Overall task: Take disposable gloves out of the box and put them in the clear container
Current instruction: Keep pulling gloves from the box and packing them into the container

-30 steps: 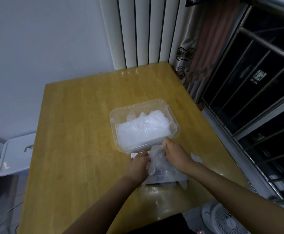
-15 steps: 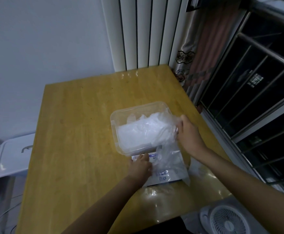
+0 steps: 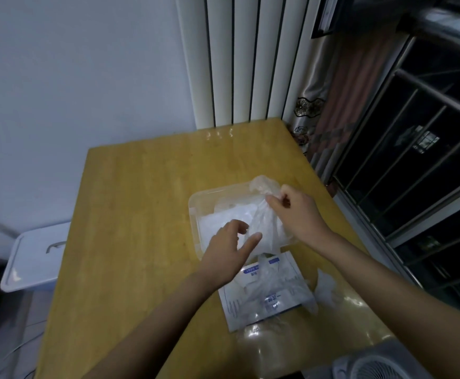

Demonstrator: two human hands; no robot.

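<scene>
My right hand (image 3: 300, 212) pinches a thin clear glove (image 3: 264, 220) between thumb and fingertips, above the far right corner of the clear container (image 3: 196, 206). The top of the glove is bunched over my fingers and the rest hangs down into the container, veiling its right wall. My left hand (image 3: 229, 250) hovers over the near side of the container with the fingers loose and spread and the thumb stuck out, gripping nothing. I cannot tell whether its fingertips touch the hanging glove. That hand and its wrist cover the container's near rim and part of the pile of gloves (image 3: 223, 220) lying inside.

The container sits on the wooden table (image 3: 141, 214), right of its middle. Just beside it on my side lies the box (image 3: 261, 294), flat, white with blue print, with clear film spilling from its top. Another loose glove (image 3: 326, 289) lies crumpled on the table just right of the box, near my right forearm.

A white fan (image 3: 374, 365) stands below the table's near right corner. On the left, beside the table, is a white lidded bin (image 3: 34, 258) with a handle on top. A white radiator (image 3: 245, 64) rises behind the far edge, a curtain (image 3: 330, 91) hangs next to it, and a dark barred window (image 3: 415, 132) fills the right side.
</scene>
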